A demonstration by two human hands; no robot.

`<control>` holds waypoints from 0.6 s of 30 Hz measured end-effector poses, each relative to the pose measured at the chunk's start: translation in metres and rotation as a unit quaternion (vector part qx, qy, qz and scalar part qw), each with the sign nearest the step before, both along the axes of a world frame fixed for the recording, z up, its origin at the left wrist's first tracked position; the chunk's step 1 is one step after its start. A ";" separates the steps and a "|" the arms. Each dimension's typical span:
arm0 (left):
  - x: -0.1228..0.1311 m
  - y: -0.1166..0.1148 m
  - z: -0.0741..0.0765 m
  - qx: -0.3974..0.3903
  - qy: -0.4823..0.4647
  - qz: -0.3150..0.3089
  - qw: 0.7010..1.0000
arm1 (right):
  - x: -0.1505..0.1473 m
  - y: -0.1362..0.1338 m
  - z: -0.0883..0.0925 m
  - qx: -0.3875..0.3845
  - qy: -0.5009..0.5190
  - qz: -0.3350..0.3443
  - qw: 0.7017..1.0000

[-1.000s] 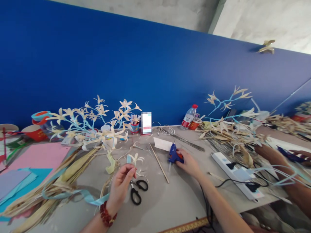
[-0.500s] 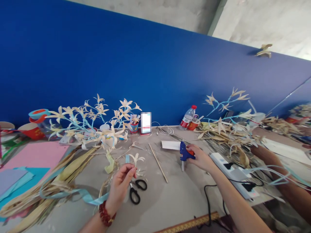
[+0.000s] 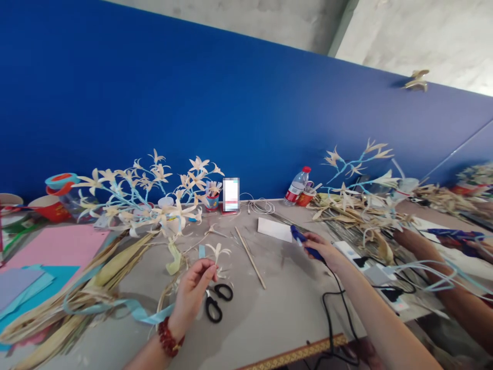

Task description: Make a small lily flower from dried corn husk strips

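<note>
Between the thumb and fingers of my left hand (image 3: 196, 282) is a small cream husk flower (image 3: 218, 250), petals up. Black-handled scissors (image 3: 214, 311) lie just right of that wrist, their blades partly hidden. My right hand (image 3: 320, 247) is wrapped round a blue glue gun (image 3: 302, 239), which is tilted with its nozzle end close to a folded white card (image 3: 274, 229). A black cord (image 3: 341, 288) trails from the gun toward the table's front edge. A thin wooden stick (image 3: 251, 258) lies between my two hands.
Finished flower branches (image 3: 142, 192) stand at the back left, near a phone (image 3: 231, 195) and a bottle (image 3: 296, 186). Dried husks (image 3: 111, 272) and coloured paper (image 3: 57, 246) lie left. At right are a power strip (image 3: 346, 251) and another person's arm (image 3: 435, 262).
My right hand has turned the glue gun from upright to tilted and shifted it slightly right, off the white card. My left hand stays nearly still. A blue tool has appeared at far right.
</note>
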State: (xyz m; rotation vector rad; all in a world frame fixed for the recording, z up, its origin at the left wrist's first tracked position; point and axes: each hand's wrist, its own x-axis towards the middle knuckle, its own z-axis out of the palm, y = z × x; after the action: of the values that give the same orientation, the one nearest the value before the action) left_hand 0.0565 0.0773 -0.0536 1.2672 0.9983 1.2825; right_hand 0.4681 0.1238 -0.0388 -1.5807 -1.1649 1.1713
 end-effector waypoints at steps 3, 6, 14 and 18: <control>0.000 0.001 0.001 0.002 -0.007 0.003 1.000 | -0.003 0.001 0.006 0.012 0.038 -0.006 0.999; 0.000 0.000 0.003 0.001 -0.011 0.008 1.000 | -0.017 -0.003 0.016 0.031 0.068 -0.005 0.997; 0.004 -0.004 0.007 -0.018 -0.047 0.026 0.998 | -0.131 -0.060 0.021 0.114 0.143 0.105 0.978; 0.003 -0.002 0.006 -0.019 -0.056 0.033 0.998 | -0.184 -0.088 0.006 0.127 0.068 0.168 0.975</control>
State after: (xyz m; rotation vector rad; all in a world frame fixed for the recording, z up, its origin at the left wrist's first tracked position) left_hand 0.0599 0.0750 -0.0475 1.1287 0.9870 1.3635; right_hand 0.2839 0.0362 -0.0332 -1.1221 -1.4637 1.2641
